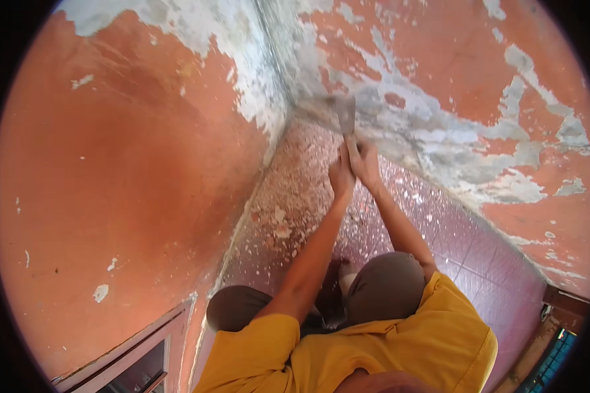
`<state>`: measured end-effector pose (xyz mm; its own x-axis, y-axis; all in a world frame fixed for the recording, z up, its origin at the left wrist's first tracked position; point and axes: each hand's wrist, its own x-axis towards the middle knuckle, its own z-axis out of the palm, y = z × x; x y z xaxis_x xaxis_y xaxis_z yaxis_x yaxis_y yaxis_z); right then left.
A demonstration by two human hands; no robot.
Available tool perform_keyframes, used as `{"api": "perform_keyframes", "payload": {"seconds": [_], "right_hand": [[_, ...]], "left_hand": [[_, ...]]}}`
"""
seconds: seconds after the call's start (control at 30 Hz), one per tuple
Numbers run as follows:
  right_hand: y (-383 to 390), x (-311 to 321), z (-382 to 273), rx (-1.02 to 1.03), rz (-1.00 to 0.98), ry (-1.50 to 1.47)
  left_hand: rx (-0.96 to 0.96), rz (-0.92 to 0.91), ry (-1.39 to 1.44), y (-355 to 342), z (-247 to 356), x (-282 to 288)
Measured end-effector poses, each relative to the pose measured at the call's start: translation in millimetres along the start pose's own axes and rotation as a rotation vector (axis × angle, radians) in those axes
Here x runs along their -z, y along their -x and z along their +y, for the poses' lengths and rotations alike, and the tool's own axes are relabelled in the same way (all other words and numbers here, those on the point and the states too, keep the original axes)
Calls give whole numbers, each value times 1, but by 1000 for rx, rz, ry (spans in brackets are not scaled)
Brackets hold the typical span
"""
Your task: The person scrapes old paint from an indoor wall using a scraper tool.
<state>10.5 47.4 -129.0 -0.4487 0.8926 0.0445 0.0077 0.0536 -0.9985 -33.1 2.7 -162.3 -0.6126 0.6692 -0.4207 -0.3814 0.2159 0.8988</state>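
A scraper [346,118] with a flat grey blade points away from me. Its blade end, a little blurred, is at the bottom of the right-hand wall [537,39], close to the corner. My left hand [341,175] is closed around the lower handle. Pressed close beside it, my right hand [367,164] grips the handle too, its thumb lying along it. Most of the handle is hidden by my fingers. Around the blade the wall shows bare grey and white plaster where the orange paint is gone.
The left wall [111,164] is orange, with peeled white patches near the corner. Paint flakes [282,229] litter the purplish tiled floor [498,288] below my hands. A framed opening [157,347] is at lower left. At lower right is a blue grid [557,360]. My bent knees are close below my forearms.
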Motion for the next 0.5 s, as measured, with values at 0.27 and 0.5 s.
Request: {"api": "perform_keyframes", "payload": {"seconds": [0.27, 0.5], "right_hand": [[-4, 10, -10, -2, 17, 298], [-12, 19, 0, 20, 16, 157]], "left_hand": [[192, -85, 233, 7, 8, -11], [138, -47, 99, 9, 4, -18]]}}
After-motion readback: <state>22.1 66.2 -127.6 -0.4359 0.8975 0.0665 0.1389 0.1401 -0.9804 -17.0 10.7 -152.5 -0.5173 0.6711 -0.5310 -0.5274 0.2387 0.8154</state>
